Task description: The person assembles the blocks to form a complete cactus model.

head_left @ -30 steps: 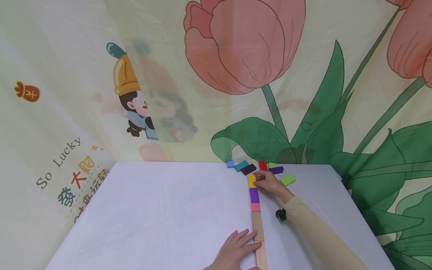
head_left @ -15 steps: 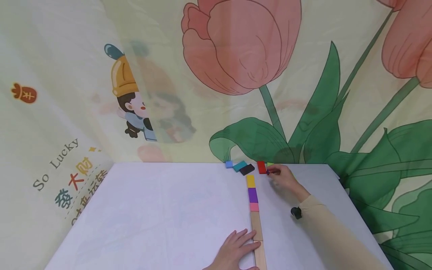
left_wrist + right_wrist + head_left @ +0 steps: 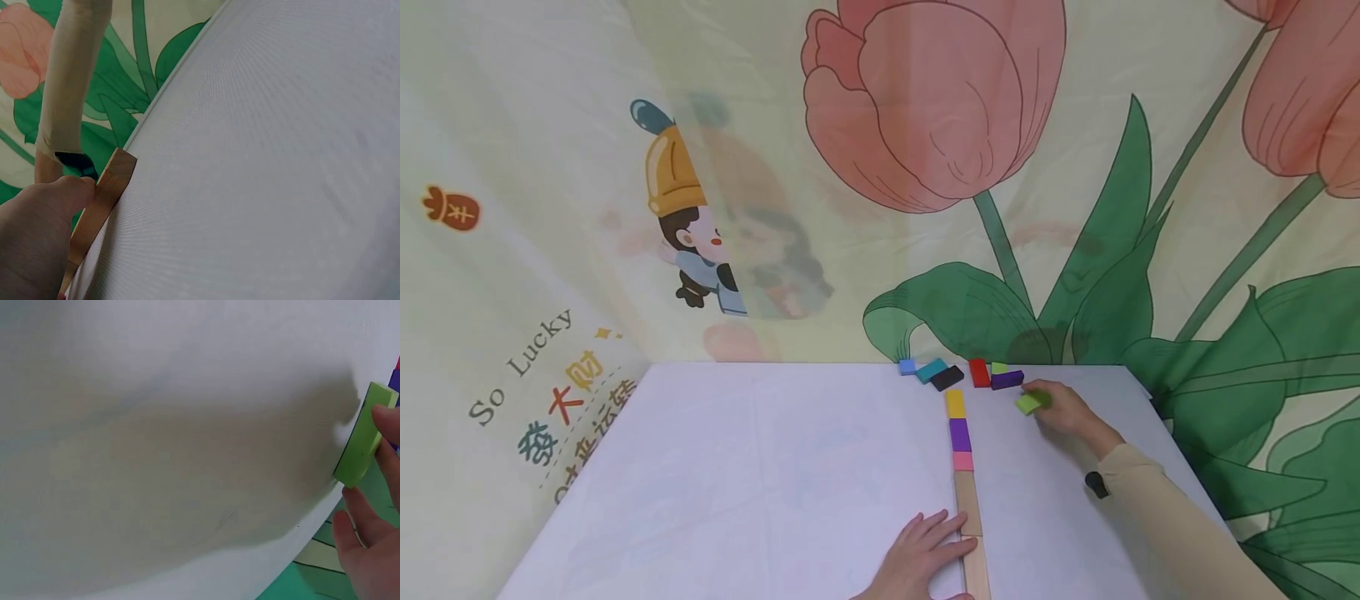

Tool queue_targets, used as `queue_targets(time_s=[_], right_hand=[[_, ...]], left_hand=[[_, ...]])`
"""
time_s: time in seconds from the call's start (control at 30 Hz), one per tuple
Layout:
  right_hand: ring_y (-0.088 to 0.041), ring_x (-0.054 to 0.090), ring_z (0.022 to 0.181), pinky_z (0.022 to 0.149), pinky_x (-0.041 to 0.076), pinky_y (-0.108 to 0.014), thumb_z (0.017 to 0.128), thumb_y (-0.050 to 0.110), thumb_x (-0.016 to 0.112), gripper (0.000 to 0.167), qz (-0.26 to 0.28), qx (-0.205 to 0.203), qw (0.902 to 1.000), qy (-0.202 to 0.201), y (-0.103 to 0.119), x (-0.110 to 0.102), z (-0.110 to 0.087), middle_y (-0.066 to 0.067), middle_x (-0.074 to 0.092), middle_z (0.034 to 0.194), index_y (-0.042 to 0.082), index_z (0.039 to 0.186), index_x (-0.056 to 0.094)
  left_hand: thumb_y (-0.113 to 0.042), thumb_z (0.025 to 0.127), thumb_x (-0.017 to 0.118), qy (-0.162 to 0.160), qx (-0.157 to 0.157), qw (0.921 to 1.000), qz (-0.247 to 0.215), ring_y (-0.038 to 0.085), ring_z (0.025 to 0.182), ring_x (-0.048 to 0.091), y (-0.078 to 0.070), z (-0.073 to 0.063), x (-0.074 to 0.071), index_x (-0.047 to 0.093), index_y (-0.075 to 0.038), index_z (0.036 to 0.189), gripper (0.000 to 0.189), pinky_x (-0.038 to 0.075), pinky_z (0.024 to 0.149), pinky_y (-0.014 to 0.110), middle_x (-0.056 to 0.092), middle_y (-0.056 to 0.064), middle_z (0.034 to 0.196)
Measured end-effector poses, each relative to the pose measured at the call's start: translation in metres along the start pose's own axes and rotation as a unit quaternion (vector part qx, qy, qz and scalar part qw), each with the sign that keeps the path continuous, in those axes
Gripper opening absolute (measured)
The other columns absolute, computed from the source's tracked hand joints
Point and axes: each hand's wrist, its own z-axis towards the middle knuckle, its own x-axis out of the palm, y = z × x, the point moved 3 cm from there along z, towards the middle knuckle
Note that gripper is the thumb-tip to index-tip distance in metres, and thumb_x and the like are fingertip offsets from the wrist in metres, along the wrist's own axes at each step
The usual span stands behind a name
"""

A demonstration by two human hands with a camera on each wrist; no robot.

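On the white table, my right hand (image 3: 1067, 410) pinches a light green block (image 3: 1030, 403) between thumb and fingers; in the right wrist view the thumb lies against the block's side. My left hand (image 3: 917, 554) rests with spread fingers along the left side of two plain wooden blocks (image 3: 967, 504). From these a line of blocks runs away from me: pink (image 3: 962, 461), purple (image 3: 959, 435), then yellow (image 3: 955, 404) at the far end. In the left wrist view, the thumb (image 3: 78, 187) touches a wooden block (image 3: 103, 200) near its end.
Loose blocks lie along the table's back edge: blue (image 3: 907, 367), teal (image 3: 932, 371), black (image 3: 947, 378), red (image 3: 979, 373), a second light green one (image 3: 999, 367) and dark purple (image 3: 1007, 380). A printed cloth (image 3: 760, 167) hangs directly behind the table.
My right hand has left the yellow block, passed the dark purple block by the red one, and moved right to grip the light green block. The left hand stays in place.
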Motion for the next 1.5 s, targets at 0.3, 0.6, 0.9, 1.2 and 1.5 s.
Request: queue_targets(time_s=[0.3,0.6,0.9,1.2,1.5], right_hand=[[-0.048,0.052,0.119,0.102,0.042,-0.06,0.084,0.001,0.068,0.037,-0.018,0.022,0.9992,-0.027,-0.007,-0.001,-0.008,-0.029,0.06,0.127,-0.004,0.121,0.062],[-0.036,0.062,0.104,0.092,0.052,-0.052,0.082,0.006,0.074,0.039,0.012,-0.007,0.9998,-0.011,0.015,0.005,-0.026,-0.02,0.067,0.113,-0.002,0.119,0.065],[-0.017,0.062,0.096,0.088,0.056,-0.039,0.079,0.016,0.079,0.036,-0.008,0.0,0.9985,0.054,0.056,0.026,-0.05,-0.001,0.068,0.102,0.008,0.112,0.07],[-0.009,0.059,0.09,0.083,0.057,-0.028,0.077,0.02,0.081,0.031,-0.005,-0.026,0.9962,0.083,0.077,0.041,-0.07,0.006,0.067,0.098,0.013,0.106,0.072],[-0.005,0.057,0.086,0.08,0.055,-0.023,0.078,0.022,0.08,0.028,0.0,-0.048,0.9944,0.094,0.079,0.049,-0.08,0.009,0.066,0.097,0.016,0.104,0.071]], left_hand=[[-0.065,0.091,0.046,0.014,-0.005,0.9998,-0.013,0.017,0.138,0.043,-0.001,0.001,0.001,0.046,-0.036,0.143,0.059,0.042,0.106,0.044,0.041,-0.007,0.154],[-0.066,0.09,0.047,0.021,-0.014,0.9995,-0.018,0.016,0.138,0.043,0.0,0.002,0.001,0.046,-0.036,0.142,0.06,0.042,0.107,0.045,0.041,-0.008,0.154],[-0.066,0.09,0.046,0.022,-0.013,0.9995,-0.019,0.016,0.138,0.043,0.0,0.003,0.002,0.046,-0.036,0.143,0.06,0.042,0.107,0.045,0.04,-0.008,0.154],[-0.068,0.091,0.043,0.052,-0.035,0.9969,-0.047,0.016,0.14,0.039,0.001,0.003,0.001,0.044,-0.038,0.144,0.061,0.039,0.109,0.048,0.037,-0.01,0.156],[-0.066,0.091,0.045,0.027,-0.02,0.999,-0.028,0.017,0.138,0.043,0.002,0.002,0.003,0.045,-0.037,0.143,0.059,0.041,0.107,0.047,0.04,-0.009,0.154]])
